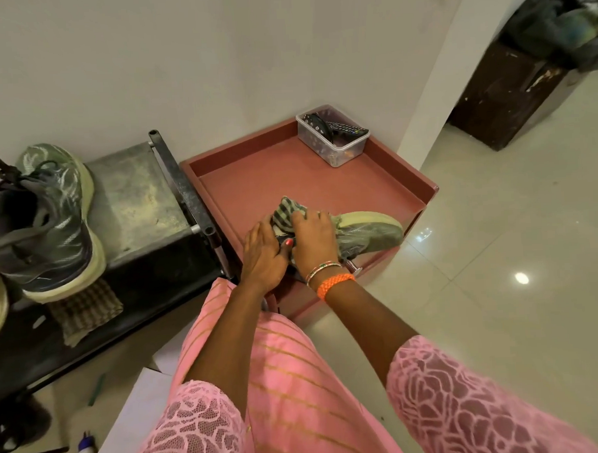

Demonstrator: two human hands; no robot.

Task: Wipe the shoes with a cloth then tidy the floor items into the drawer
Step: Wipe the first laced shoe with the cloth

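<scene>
Both hands work one green mesh sneaker (366,232) at the pink plastic drawer unit's (426,186) front edge: right hand (313,236) presses a checked cloth (286,211), left hand (263,253) steadies it. Hard rubbing could tip it off.

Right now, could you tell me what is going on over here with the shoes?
A person is wiping a green shoe over the pink tray-top cabinet. The right hand presses a checked cloth onto the shoe, while the left hand steadies it from the other side. The second shoe sits on the dark rack to the left, on another checked cloth. A clear box with a remote stands in the tray's far corner.
</scene>
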